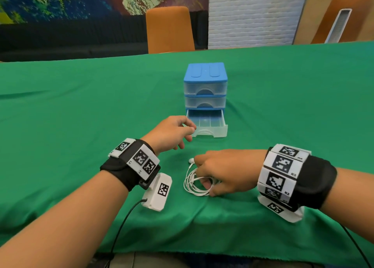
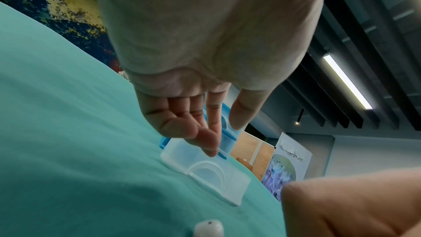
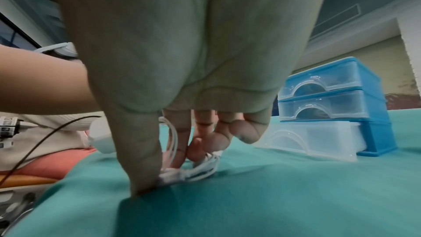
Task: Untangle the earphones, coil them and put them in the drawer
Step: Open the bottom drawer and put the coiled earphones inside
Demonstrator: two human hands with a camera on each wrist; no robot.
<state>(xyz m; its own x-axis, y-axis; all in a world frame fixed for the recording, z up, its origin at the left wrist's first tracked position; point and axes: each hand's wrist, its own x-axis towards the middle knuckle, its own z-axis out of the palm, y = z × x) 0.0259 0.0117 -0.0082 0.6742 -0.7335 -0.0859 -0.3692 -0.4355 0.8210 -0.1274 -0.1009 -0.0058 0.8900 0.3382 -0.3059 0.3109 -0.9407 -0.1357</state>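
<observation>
The white earphones (image 1: pixel 189 186) lie coiled on the green cloth, one earbud (image 1: pixel 191 160) sticking out toward the far side. My right hand (image 1: pixel 205 183) holds the coil: in the right wrist view the thumb presses one side of the earphones (image 3: pixel 200 170) to the cloth and the curled fingers reach through the loops. The blue drawer unit (image 1: pixel 205 73) stands beyond, its bottom clear drawer (image 1: pixel 210 132) pulled out and empty. My left hand (image 1: pixel 187 133) hovers at that drawer's front left corner, fingers relaxed, holding nothing. In the left wrist view its fingertips (image 2: pixel 212 150) hang over the drawer (image 2: pixel 218 181).
The green tablecloth (image 1: pixel 81 105) covers the whole table, whose front edge is close to my body. An orange chair (image 1: pixel 169 28) stands behind the far edge. A black cable (image 1: pixel 121 227) runs from the left wrist camera off the front edge. The two upper drawers are closed.
</observation>
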